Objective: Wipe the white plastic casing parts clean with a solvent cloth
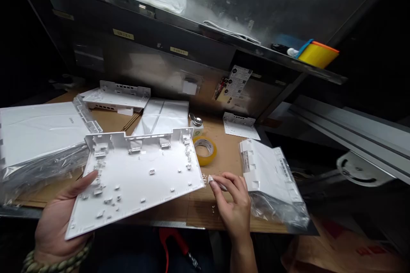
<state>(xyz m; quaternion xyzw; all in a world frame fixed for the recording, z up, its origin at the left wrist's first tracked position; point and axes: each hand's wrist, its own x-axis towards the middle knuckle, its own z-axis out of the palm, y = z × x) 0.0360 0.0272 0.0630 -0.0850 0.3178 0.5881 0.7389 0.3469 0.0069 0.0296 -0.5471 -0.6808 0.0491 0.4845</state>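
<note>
My left hand (59, 222) grips the lower left corner of a large white plastic panel (141, 175) and holds it tilted above the bench, ribbed inner side up. At the panel's right corner, my right hand (232, 202) pinches a small white piece (215, 182) between thumb and fingers. A bead bracelet (54, 262) circles my left wrist.
A yellow tape roll (205, 150) and a small bottle (196, 124) lie behind the panel. More white plastic parts, some in clear bags, lie at the left (38, 136), back (117, 96) and right (269, 177). A yellow bin (317, 54) sits on the shelf above.
</note>
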